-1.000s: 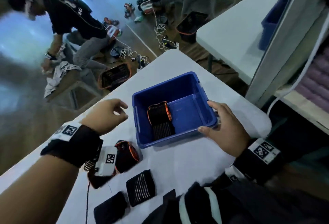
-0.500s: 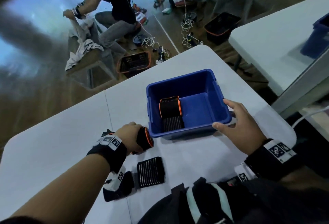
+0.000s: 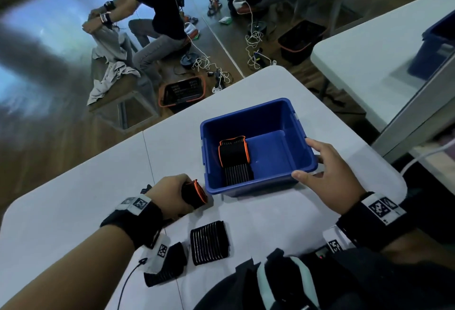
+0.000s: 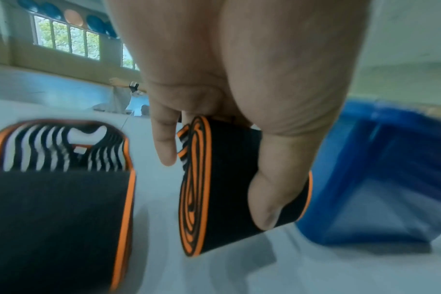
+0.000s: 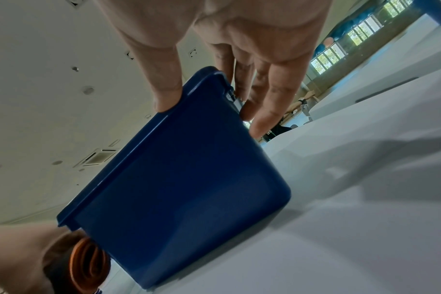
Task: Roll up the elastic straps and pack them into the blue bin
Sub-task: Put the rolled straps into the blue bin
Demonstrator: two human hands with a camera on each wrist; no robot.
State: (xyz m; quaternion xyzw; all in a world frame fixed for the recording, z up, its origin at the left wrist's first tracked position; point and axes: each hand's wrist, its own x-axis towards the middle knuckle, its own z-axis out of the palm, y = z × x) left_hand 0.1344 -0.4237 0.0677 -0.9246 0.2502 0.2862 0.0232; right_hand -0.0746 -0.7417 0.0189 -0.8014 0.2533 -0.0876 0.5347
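The blue bin (image 3: 258,185) stands on the white table (image 3: 73,198) and holds two rolled straps: an orange-edged black one (image 3: 234,153) and a striped one (image 3: 238,174). My left hand (image 3: 183,192) grips another orange-edged rolled strap (image 3: 197,195) just left of the bin's near corner; in the left wrist view the thumb and fingers (image 4: 267,208) wrap the roll (image 4: 196,208). My right hand (image 3: 303,158) holds the bin's near right corner, thumb on the rim (image 5: 164,103), fingers behind it. A striped roll (image 3: 209,243) and a black roll (image 3: 170,266) lie near me.
An orange-edged strap (image 4: 58,189) lies flat just left of my left hand. A dark jacket (image 3: 270,285) covers the table's near edge. A second white table with another blue bin (image 3: 433,46) stands to the right. Beyond the far edge are a person, baskets and cables on the floor.
My left hand dropped from beside the bin to the table, took hold of the orange-edged roll and brought it toward the bin. My right hand stayed on the bin's corner.
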